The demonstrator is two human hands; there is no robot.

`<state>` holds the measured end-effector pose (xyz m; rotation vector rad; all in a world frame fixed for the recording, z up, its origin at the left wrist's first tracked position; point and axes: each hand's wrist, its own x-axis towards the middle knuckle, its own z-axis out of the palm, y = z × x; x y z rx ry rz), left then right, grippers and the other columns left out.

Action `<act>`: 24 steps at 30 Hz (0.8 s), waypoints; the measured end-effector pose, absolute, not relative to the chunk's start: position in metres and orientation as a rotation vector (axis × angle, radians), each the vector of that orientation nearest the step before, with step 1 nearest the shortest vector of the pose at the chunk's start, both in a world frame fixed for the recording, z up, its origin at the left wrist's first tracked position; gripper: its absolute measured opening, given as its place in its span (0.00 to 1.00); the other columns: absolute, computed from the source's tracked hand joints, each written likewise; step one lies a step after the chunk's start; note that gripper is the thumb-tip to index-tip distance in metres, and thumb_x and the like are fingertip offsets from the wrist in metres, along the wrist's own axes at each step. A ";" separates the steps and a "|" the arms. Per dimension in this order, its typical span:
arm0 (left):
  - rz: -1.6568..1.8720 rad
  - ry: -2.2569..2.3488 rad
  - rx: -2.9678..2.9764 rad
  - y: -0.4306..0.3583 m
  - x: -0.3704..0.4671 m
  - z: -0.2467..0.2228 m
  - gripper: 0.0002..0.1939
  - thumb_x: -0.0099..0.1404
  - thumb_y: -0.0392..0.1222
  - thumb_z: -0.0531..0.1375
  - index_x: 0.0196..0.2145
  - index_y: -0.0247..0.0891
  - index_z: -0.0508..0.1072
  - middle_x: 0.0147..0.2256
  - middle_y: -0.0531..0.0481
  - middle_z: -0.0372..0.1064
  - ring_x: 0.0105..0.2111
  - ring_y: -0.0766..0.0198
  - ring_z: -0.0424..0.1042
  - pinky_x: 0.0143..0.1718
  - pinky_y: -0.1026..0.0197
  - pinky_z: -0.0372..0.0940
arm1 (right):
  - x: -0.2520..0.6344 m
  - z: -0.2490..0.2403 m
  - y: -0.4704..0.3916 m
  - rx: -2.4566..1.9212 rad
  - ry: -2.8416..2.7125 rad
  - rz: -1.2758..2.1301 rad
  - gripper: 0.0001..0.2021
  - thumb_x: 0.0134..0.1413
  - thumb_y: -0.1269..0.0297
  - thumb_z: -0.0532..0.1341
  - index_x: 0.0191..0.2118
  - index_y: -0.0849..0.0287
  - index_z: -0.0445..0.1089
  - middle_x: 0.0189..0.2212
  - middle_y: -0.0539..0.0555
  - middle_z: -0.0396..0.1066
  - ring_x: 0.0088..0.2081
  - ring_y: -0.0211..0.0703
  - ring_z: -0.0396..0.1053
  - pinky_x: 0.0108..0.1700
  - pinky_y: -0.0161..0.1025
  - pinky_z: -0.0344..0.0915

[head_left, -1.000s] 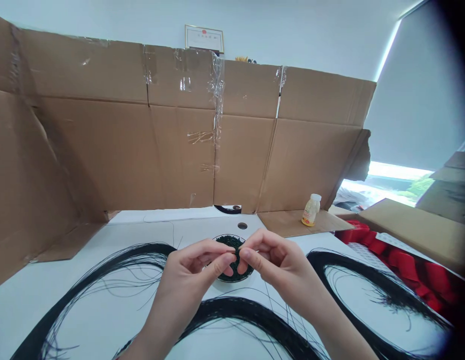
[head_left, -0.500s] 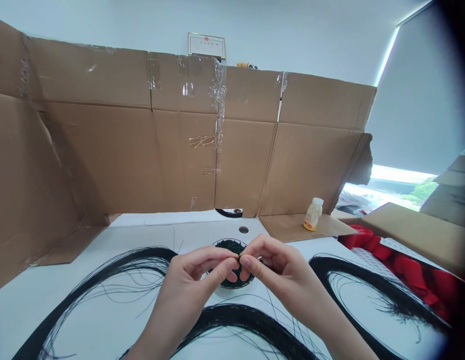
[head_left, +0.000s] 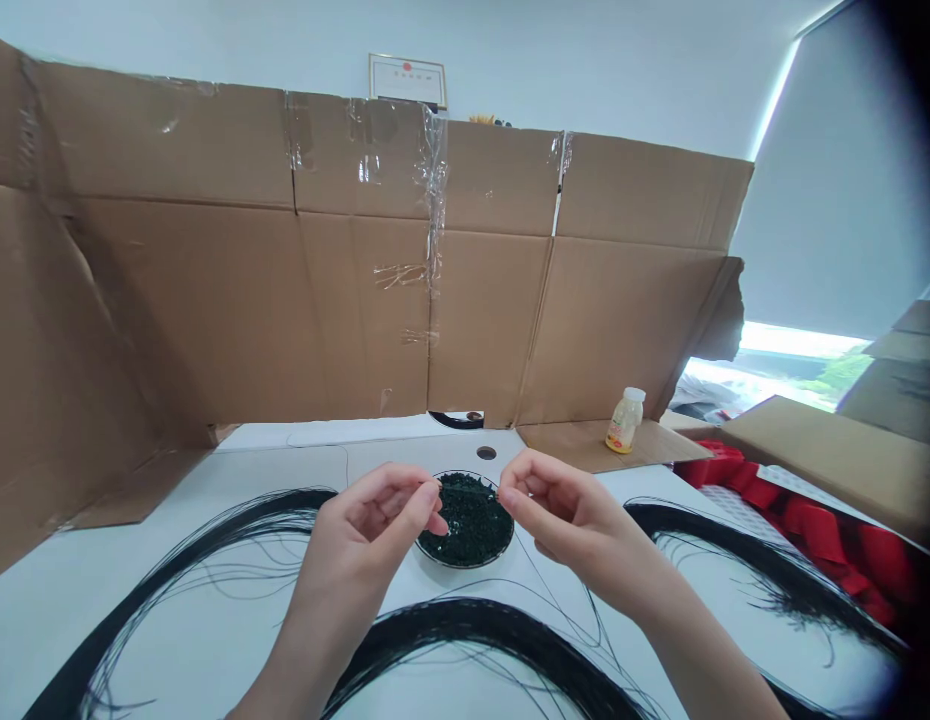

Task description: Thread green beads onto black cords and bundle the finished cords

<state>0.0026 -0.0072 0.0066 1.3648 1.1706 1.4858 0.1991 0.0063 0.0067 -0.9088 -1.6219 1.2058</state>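
Observation:
My left hand (head_left: 382, 525) is closed in a pinch, thumb against forefinger, left of a round clear dish (head_left: 418, 548) heaped with small blackish-green pieces (head_left: 469, 525). What sits between its fingertips is too small to make out. On the dish's other side my right hand (head_left: 559, 505) pinches what looks like a thin black strand (head_left: 594, 612), which trails below the palm. The fingertips of both hands are apart, above the dish. A thick bundle of black strands (head_left: 472, 618) curves across the table in front of me, passing near both forearms.
More black strand bundles lie at the left (head_left: 202, 555) and right (head_left: 735, 540). A tall cardboard screen (head_left: 360, 310) closes off the back and left of the white table (head_left: 202, 650). A small white-capped bottle (head_left: 625, 422) stands back right. An open box holds red material (head_left: 817, 545).
My hands have moved apart from their meeting point over the dish, uncovering more of it. Both stay pinched. The view has shifted slightly.

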 end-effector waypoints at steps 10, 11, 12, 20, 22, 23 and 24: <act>1.368 1.099 1.523 -0.006 -0.007 0.008 0.07 0.61 0.47 0.67 0.35 0.43 0.79 0.25 0.53 0.74 0.31 0.61 0.74 0.36 0.63 0.66 | 0.200 0.007 0.012 -0.863 -1.559 1.262 0.20 0.56 0.47 0.69 0.30 0.58 0.66 0.21 0.43 0.49 0.23 0.32 0.41 0.22 0.34 0.38; 1.358 1.081 1.549 -0.005 -0.011 0.008 0.07 0.60 0.46 0.68 0.36 0.44 0.80 0.27 0.53 0.76 0.33 0.60 0.75 0.38 0.62 0.66 | 0.201 0.007 0.013 -0.854 -1.545 1.298 0.21 0.55 0.47 0.69 0.29 0.58 0.66 0.21 0.42 0.48 0.22 0.31 0.40 0.22 0.33 0.37; 1.350 1.070 1.575 -0.004 -0.014 0.008 0.08 0.59 0.44 0.69 0.37 0.44 0.80 0.30 0.52 0.77 0.35 0.59 0.75 0.39 0.62 0.67 | 0.203 0.007 0.014 -0.851 -1.530 1.335 0.21 0.54 0.46 0.70 0.29 0.58 0.65 0.21 0.42 0.46 0.22 0.31 0.39 0.22 0.33 0.36; 1.315 0.895 1.739 -0.003 -0.023 0.007 0.07 0.59 0.38 0.70 0.37 0.46 0.82 0.32 0.52 0.76 0.35 0.61 0.74 0.45 0.60 0.68 | 0.204 0.007 0.017 -0.838 -1.480 1.493 0.20 0.50 0.51 0.73 0.29 0.58 0.65 0.18 0.39 0.41 0.21 0.29 0.34 0.21 0.32 0.32; 1.312 0.857 1.746 -0.003 -0.022 0.006 0.06 0.60 0.37 0.70 0.36 0.45 0.82 0.32 0.52 0.76 0.34 0.62 0.74 0.43 0.60 0.68 | 0.203 0.007 0.016 -0.861 -1.489 1.498 0.21 0.49 0.50 0.74 0.28 0.58 0.65 0.18 0.39 0.41 0.21 0.29 0.34 0.21 0.33 0.31; 1.316 0.850 1.751 -0.002 -0.022 0.006 0.05 0.60 0.37 0.70 0.36 0.45 0.82 0.32 0.52 0.75 0.34 0.62 0.74 0.41 0.61 0.68 | 0.203 0.008 0.016 -0.875 -1.494 1.505 0.22 0.49 0.48 0.73 0.28 0.58 0.65 0.18 0.39 0.40 0.21 0.29 0.34 0.21 0.33 0.31; 1.323 0.844 1.755 -0.002 -0.023 0.005 0.04 0.61 0.36 0.70 0.35 0.44 0.82 0.31 0.51 0.75 0.34 0.62 0.73 0.40 0.61 0.68 | 0.202 0.008 0.016 -0.888 -1.496 1.513 0.23 0.49 0.46 0.73 0.28 0.58 0.64 0.17 0.38 0.40 0.21 0.29 0.34 0.22 0.33 0.31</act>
